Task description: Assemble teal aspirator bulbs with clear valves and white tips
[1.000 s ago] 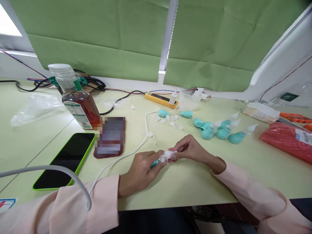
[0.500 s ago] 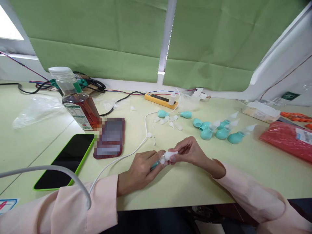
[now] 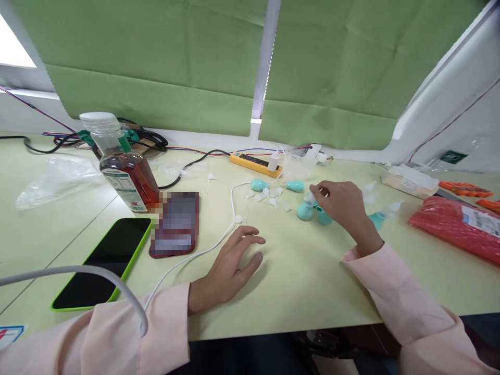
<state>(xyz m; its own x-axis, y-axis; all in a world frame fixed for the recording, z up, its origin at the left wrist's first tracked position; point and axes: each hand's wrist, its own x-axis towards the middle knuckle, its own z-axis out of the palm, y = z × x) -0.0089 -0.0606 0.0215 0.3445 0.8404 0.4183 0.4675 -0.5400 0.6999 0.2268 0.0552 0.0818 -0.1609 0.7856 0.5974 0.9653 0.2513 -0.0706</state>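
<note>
My left hand (image 3: 230,268) rests palm down over the table, fingers spread and holding nothing, just right of a white cable (image 3: 211,246). Pinched by its white nozzle in my right hand (image 3: 344,205) is a teal bulb aspirator (image 3: 305,211), its round base low over or on the tabletop. A teal bulb (image 3: 324,217) stands right beside it. Partly hidden behind my right hand are more aspirators, one showing its teal bulb (image 3: 377,219) and pale nozzle. Two loose teal bulbs (image 3: 259,185) (image 3: 295,186) and several small white plastic pieces (image 3: 273,192) lie farther back.
On the left are a phone with a green case (image 3: 105,265), a blurred dark red phone-like item (image 3: 175,224) and a bottle of amber liquid (image 3: 128,179). A yellow power strip (image 3: 253,163) lies at the back. A red plastic package (image 3: 449,221) sits at the right.
My hands have parted. The left let go of the aspirator and opened; my right carried it to the right and back, beside the other teal bulbs.
</note>
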